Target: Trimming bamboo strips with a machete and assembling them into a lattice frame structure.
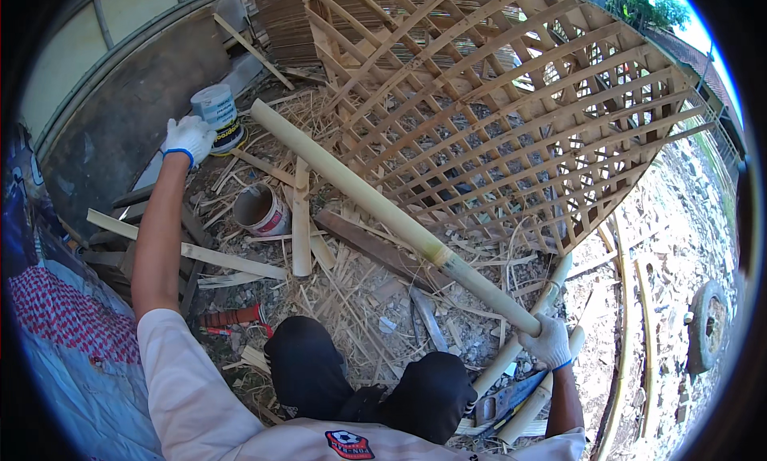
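Observation:
My right hand, in a white glove, grips the near end of a long pale bamboo pole. The pole runs up and to the left, its far end resting near a grey tin. My left hand, also gloved, is stretched far out to the left and rests right beside that grey tin, fingers loosely curled; whether it grips anything I cannot tell. My dark-trousered knees show at the bottom.
A large wooden lattice frame leans ahead. An open white pot lies on its side among bamboo splinters, planks and a blade. More bamboo poles lie under my right arm. A red-handled tool lies left.

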Available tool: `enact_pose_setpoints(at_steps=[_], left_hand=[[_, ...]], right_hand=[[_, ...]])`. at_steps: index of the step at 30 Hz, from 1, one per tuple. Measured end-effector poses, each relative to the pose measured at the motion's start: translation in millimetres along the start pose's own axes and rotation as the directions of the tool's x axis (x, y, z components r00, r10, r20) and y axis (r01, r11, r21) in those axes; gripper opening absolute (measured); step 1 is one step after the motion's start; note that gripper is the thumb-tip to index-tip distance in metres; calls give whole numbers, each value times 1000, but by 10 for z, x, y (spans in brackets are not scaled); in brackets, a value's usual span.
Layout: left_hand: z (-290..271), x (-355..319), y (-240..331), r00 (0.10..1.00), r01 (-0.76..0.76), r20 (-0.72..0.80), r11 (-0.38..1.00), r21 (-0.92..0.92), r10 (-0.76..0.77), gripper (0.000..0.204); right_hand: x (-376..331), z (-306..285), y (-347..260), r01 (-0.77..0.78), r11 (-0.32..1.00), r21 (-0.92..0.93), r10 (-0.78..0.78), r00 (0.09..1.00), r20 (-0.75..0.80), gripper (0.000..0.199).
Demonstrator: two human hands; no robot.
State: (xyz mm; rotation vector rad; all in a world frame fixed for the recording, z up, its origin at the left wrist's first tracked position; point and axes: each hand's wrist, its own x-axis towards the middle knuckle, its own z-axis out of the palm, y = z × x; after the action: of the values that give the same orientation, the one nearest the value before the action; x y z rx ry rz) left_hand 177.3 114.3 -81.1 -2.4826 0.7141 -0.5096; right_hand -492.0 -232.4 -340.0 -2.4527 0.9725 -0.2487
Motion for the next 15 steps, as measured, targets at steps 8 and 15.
enact_pose_setpoints(at_steps=[8,15], left_hand=[[-232,-99,1330,864,-144,-378,556,-819,-332,69],[-1475,-465,2159,387,-668,-911,725,-169,144,79]], right_hand=[[265,-547,245,17,990,-143,-56,961,-270,26],[866,-1766,122,85,945,-316,-236,846,-478,25]])
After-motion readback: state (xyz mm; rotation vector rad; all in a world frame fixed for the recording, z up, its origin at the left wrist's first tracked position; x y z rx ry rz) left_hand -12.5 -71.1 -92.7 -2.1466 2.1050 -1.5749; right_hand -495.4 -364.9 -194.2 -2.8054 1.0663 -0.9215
